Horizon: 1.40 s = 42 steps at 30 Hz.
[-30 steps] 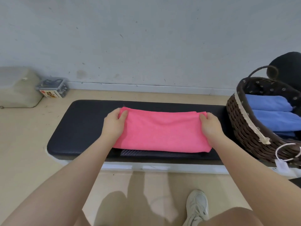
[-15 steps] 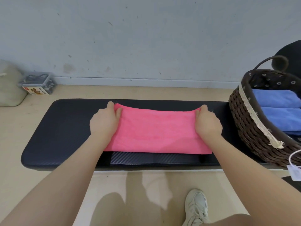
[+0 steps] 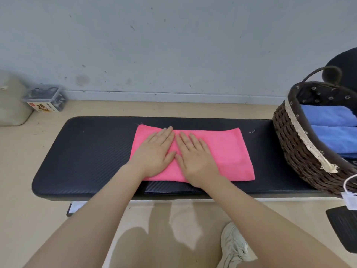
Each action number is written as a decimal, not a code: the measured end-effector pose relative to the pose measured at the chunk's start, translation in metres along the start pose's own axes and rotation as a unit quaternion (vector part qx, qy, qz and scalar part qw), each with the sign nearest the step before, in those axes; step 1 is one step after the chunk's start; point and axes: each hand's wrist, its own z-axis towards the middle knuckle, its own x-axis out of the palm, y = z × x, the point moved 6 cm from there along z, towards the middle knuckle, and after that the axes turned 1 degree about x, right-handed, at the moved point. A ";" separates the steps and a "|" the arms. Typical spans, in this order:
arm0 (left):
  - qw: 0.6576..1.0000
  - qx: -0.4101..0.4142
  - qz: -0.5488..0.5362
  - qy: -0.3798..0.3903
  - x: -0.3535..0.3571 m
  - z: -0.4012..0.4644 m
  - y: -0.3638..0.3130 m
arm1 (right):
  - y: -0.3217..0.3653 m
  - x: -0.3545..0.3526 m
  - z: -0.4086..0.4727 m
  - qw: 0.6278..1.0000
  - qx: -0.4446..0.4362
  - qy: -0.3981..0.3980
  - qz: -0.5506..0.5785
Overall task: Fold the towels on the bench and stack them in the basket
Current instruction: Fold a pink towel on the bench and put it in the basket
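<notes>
On the black padded bench [image 3: 92, 151], mid-length, lies a pink towel [image 3: 228, 151] folded into a flat rectangle, long side running along the bench, near edge close to the bench's front edge.

Left hand [image 3: 156, 151] and right hand [image 3: 195, 153] both lie palm-down on the left half of the towel, side by side, thumbs nearly touching at the middle. Fingers straight and spread, pointing toward the wall — flat press, nothing gripped or pinched by either hand. Left hand covers the towel's left portion, wrist over its near left corner; right hand sits about the towel's centre. Right part of the towel is uncovered and lies smooth, with a faint fold line showing near the right end.

Wicker basket [image 3: 293, 144] sits at the right end of the bench, tilted in the view, dark floral liner with a lace trim. Inside it: folded blue towels [image 3: 332, 124], at least two stacked. Pink towel is well apart from the basket, bare bench between them.

Other stuff: clear plastic box [image 3: 46, 99] on the floor by the wall, far left; white sneaker [image 3: 233, 246] on the floor below the bench — lower right of centre.
</notes>
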 end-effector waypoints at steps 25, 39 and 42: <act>0.998 -0.054 0.026 0.012 -0.023 -0.011 -0.053 | -0.121 -0.045 -0.061 0.848 0.352 -0.053 0.392; 0.990 -0.095 -0.001 0.102 -0.001 0.025 -0.089 | -0.109 -0.083 -0.059 0.795 0.223 0.005 0.564; 0.986 -0.054 -0.139 0.073 -0.008 0.013 -0.083 | -0.068 -0.095 -0.049 0.839 0.165 0.010 0.519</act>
